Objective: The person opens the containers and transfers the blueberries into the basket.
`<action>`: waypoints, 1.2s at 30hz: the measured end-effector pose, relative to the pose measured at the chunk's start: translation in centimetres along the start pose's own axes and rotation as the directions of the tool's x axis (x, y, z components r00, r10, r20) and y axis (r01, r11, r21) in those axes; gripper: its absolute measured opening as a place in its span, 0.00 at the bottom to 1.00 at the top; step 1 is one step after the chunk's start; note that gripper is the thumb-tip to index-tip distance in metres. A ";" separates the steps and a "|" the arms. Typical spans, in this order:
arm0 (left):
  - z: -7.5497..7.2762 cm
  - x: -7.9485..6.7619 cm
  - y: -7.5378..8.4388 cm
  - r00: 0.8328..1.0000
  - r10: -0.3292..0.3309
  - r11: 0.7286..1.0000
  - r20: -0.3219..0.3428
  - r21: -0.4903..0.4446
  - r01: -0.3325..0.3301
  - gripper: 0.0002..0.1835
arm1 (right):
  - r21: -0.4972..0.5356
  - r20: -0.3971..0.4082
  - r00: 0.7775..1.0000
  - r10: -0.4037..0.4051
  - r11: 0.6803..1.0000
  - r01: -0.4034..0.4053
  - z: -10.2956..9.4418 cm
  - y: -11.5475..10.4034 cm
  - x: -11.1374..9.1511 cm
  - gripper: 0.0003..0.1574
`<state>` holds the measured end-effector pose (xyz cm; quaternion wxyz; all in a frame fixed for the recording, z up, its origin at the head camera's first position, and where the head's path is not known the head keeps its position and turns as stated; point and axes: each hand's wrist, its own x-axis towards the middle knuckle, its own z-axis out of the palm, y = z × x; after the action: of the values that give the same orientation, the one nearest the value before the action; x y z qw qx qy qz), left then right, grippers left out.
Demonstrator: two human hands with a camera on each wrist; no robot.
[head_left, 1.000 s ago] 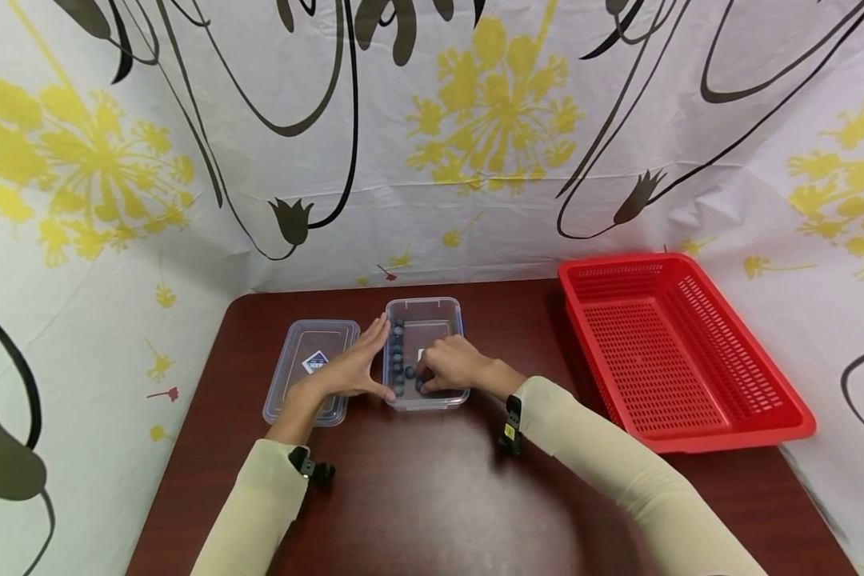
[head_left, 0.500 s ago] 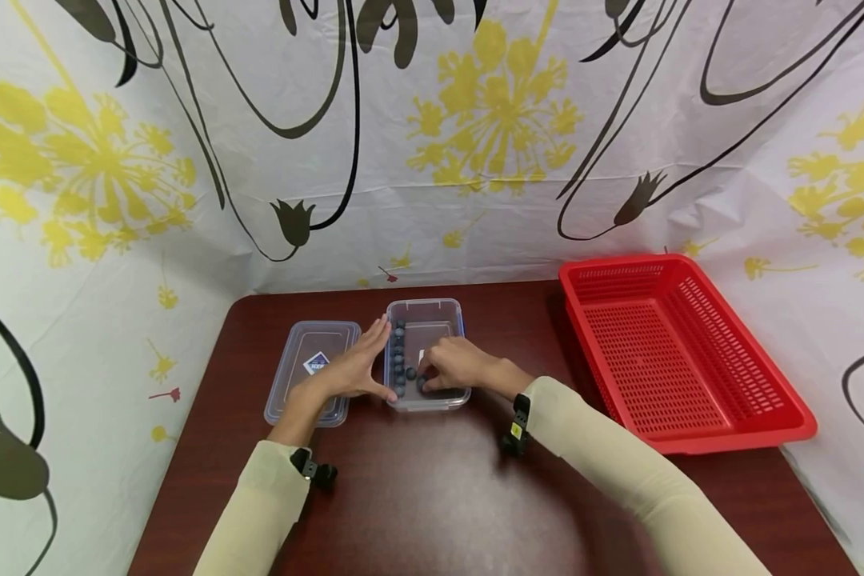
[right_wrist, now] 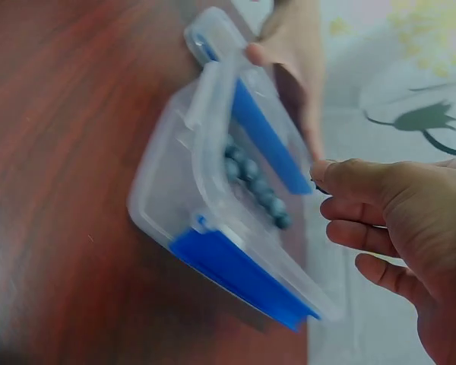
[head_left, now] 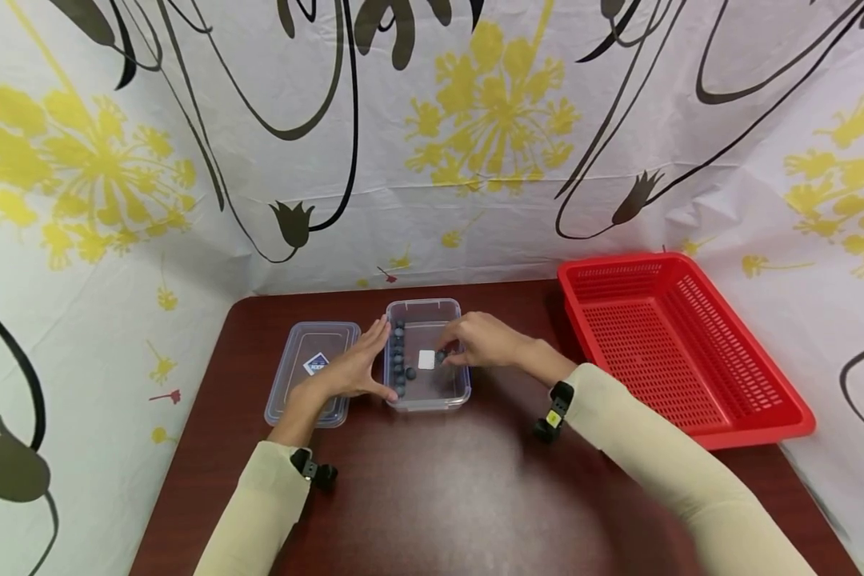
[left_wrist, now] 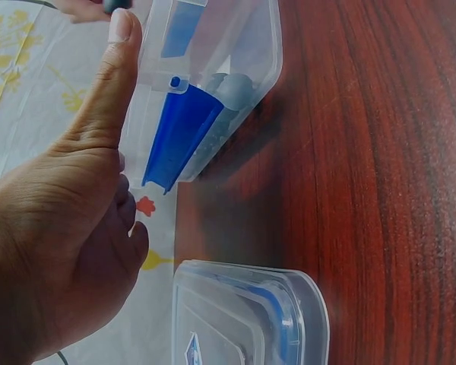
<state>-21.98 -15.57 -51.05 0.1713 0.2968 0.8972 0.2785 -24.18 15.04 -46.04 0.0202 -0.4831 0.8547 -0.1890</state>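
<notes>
A clear plastic container [head_left: 432, 405] with blue side latches [right_wrist: 235, 274] stands uncovered on the table. Inside, a row of blueberries [head_left: 398, 350] lines its left wall, and a single blueberry [head_left: 410, 374] lies beside the row's near end. My left hand [head_left: 347, 370] rests along the container's left rim, fingers and thumb spread. Over the right half of the container, my right hand [head_left: 486, 342] pinches another blueberry [head_left: 442, 355] between thumb and fingertips. From the right wrist view, that berry is mostly hidden by the thumb. A white label [head_left: 426, 359] shows at the container's bottom.
Left of the container lies its clear lid [head_left: 295, 388] with a blue-and-white sticker, partly under my left hand. At the right stands a big red perforated basket [head_left: 698, 442]. A patterned sheet [head_left: 432, 232] hangs behind the dark wooden table [head_left: 432, 488].
My right hand has risen from the container's near floor and moved back and right, a blueberry now showing at its fingertips. The left hand has stayed at the rim.
</notes>
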 end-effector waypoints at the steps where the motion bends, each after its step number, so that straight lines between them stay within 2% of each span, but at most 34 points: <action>1: 0.0 0.0 0.0 1.000 0.000 1.000 -0.001 -0.002 0.000 0.76 | -0.001 -0.009 1.000 -0.003 1.000 0.003 -0.5 0.2 -0.3 0.12; 9: 0.1 -0.1 0.1 1.000 0.004 1.000 -0.003 -0.005 -0.004 0.74 | -0.001 -0.115 0.993 0.032 0.999 -0.032 -3.5 2.9 -3.3 0.14; 18: 0.0 -0.2 0.2 1.000 0.003 0.999 -0.004 -0.035 -0.003 0.74 | 0.023 -0.200 0.968 0.150 0.989 -0.149 -7.5 7.3 -8.1 0.11; 22: 0.0 -0.2 0.1 1.000 0.000 0.999 0.001 -0.032 0.000 0.74 | 0.010 -0.249 0.948 0.198 0.979 -0.201 -8.6 9.8 -10.8 0.12; 25: 0.2 -0.2 0.0 1.000 -0.007 1.000 0.006 -0.029 0.007 0.74 | 0.029 -0.264 0.926 0.269 0.962 -0.272 -9.1 11.4 -13.1 0.12; 31: 0.0 -0.2 0.0 1.000 -0.011 0.999 0.007 -0.037 0.011 0.75 | 0.087 -0.241 0.856 0.458 0.888 -0.451 -9.6 13.8 -17.0 0.10; 36: -0.1 -0.3 0.1 1.000 -0.003 0.999 0.007 -0.032 0.003 0.75 | 0.097 -0.195 0.841 0.505 0.863 -0.496 -8.9 15.8 -19.8 0.08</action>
<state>-21.78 -15.73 -50.86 0.1797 0.2935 0.8924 0.2917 -28.48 41.50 -46.10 -0.0130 -0.2195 0.9440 -0.2459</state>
